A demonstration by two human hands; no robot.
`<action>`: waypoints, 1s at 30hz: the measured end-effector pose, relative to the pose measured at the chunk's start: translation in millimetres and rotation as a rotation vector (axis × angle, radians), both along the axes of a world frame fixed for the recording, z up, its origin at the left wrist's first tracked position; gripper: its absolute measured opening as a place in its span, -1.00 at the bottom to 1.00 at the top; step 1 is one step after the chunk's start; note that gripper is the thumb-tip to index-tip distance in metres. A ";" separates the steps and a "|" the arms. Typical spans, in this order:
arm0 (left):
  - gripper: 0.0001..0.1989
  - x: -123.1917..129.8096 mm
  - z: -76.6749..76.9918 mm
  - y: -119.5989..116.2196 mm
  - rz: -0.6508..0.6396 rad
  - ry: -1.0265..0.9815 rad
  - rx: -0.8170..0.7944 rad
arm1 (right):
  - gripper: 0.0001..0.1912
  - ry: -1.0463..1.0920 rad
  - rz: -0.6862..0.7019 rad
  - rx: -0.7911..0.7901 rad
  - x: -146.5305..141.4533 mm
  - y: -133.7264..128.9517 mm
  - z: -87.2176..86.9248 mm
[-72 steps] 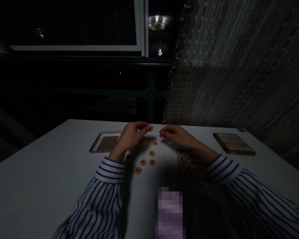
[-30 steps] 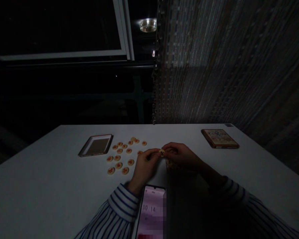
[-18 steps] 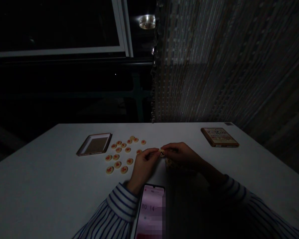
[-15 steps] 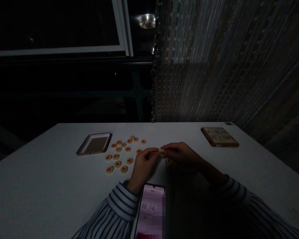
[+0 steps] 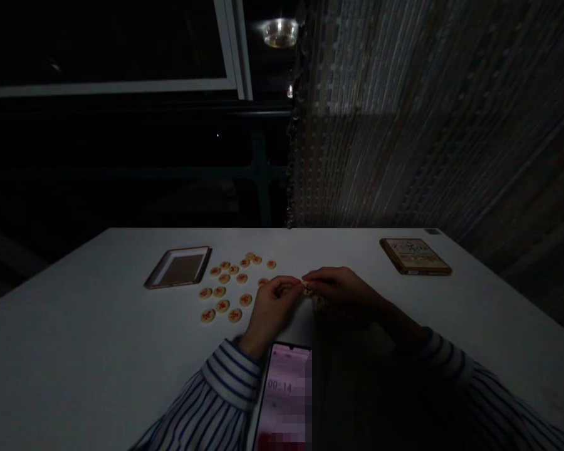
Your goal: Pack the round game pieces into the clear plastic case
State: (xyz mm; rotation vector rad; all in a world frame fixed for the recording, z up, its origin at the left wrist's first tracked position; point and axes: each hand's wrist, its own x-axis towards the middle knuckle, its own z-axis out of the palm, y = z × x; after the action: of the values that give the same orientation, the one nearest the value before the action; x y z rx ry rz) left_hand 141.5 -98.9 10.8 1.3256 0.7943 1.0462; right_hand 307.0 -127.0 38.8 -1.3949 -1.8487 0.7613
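Cream, black-marked disc (image 5: 307, 289) sits at the dial's centre, fingertips of the left hand (image 5: 271, 308) and right hand (image 5: 341, 288) pinched narrowly on it; so the handling is now two-handed. Earlier, the left alone held such a disc, the right apart. Red discs (image 5: 245, 300) lie towards nine o'clock, more showing than then; phone (image 5: 279, 401) at seven.

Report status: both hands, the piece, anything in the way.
Left hand, right hand: pinching one black-marked disc between them. Disc partly covered. Red-marked discs to its left; phone on near side, apart.
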 end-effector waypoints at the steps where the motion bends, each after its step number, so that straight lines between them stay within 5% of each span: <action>1: -0.83 -0.1 0.0 0.1 -0.004 -0.011 -0.006 | -0.74 0.016 -0.017 -0.019 -0.8 -0.5 0.8; 19: -0.80 -1.0 5.2 -2.1 0.079 -0.047 -0.077 | -0.75 0.229 -0.063 -0.132 -6.7 -2.7 -4.1; 30: -0.75 -1.3 1.8 -3.5 0.038 -0.049 -0.125 | -0.79 0.155 -0.067 -0.107 -8.5 -4.8 4.8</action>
State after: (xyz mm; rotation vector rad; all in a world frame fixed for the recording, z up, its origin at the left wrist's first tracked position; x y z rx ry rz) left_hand 140.2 -102.5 12.7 1.1781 0.8374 1.0385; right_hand 298.4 -131.7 43.7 -1.4155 -1.6551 0.9194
